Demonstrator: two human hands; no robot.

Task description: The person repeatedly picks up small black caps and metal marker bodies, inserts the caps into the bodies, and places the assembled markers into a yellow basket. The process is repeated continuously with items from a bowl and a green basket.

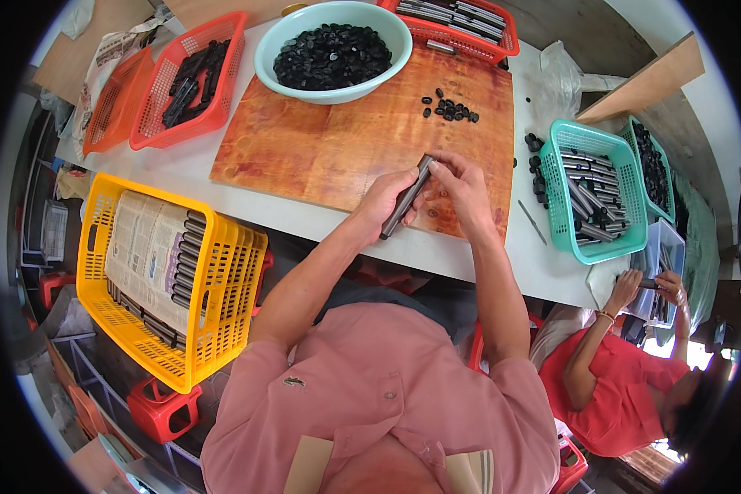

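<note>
A dark grey metal tube [404, 203] slants over the near edge of the wooden board, its upper end leaning right. My left hand [380, 200] is closed around its middle. At the upper end, the thumb and fingers of my right hand [463, 185] are closed on the tube; whether a small cap is between them is hidden. Beyond my hands, several small black plastic caps [450, 110] lie loose on the board [305, 156]. A pale green bowl [335, 96] full of similar black pieces stands at the board's far edge.
Red baskets [144, 136] stand far left, another red basket [469, 51] of tubes far right. A green basket [598, 248] of tubes is at right, beside a thin rod [533, 222]. Lower left, a yellow crate [198, 321] holds tubes and newspaper. A co-worker [609, 387] handles a dark piece.
</note>
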